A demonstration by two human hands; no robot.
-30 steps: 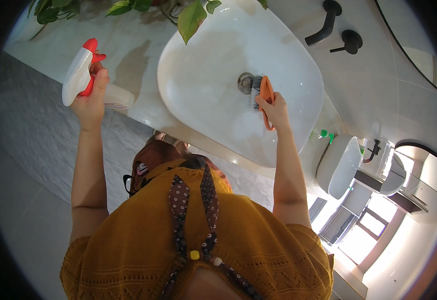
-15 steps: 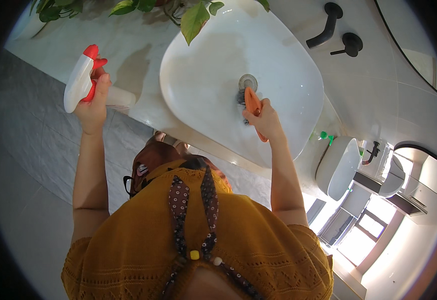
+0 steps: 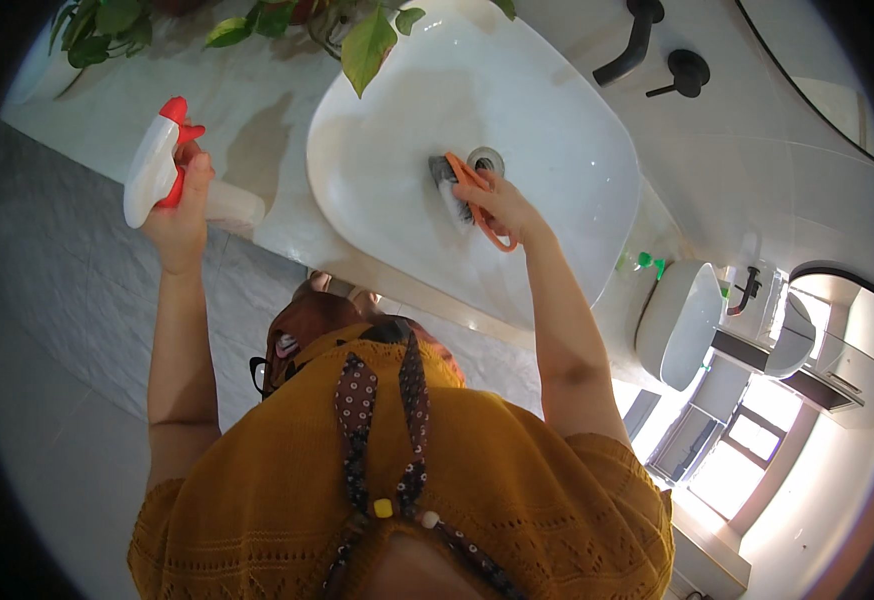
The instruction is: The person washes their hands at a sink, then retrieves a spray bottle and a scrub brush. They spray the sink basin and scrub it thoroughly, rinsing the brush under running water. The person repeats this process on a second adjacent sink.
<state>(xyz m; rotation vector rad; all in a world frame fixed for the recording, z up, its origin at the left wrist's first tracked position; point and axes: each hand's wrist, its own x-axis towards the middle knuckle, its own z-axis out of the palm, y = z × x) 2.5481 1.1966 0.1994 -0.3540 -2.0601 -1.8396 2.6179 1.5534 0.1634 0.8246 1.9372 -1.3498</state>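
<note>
My right hand [image 3: 502,207] is closed round the handle of an orange scrubbing brush [image 3: 468,180]. Its dark and whitish bristles rest against the inside of a white washbasin [image 3: 567,130], just left of the metal drain [image 3: 486,160]. Out to the left, my left hand [image 3: 181,225] grips a white spray bottle [image 3: 153,165] with a red nozzle and trigger. The bottle is tilted on its side over the counter's front edge, its base toward the basin. My fingers around its neck are partly hidden.
Leafy plants [image 3: 369,50] hang over the basin's far left rim. A black wall spout [image 3: 637,45] and lever [image 3: 687,76] are at the far right. The pale counter [image 3: 287,215] carries the basin. A second washbasin [image 3: 679,325] and a small green-topped item [image 3: 651,264] stand to the right.
The brush in my right hand has moved left and slightly up across the basin, away from the drain, and turned a little. My left hand keeps the spray bottle almost in place.
</note>
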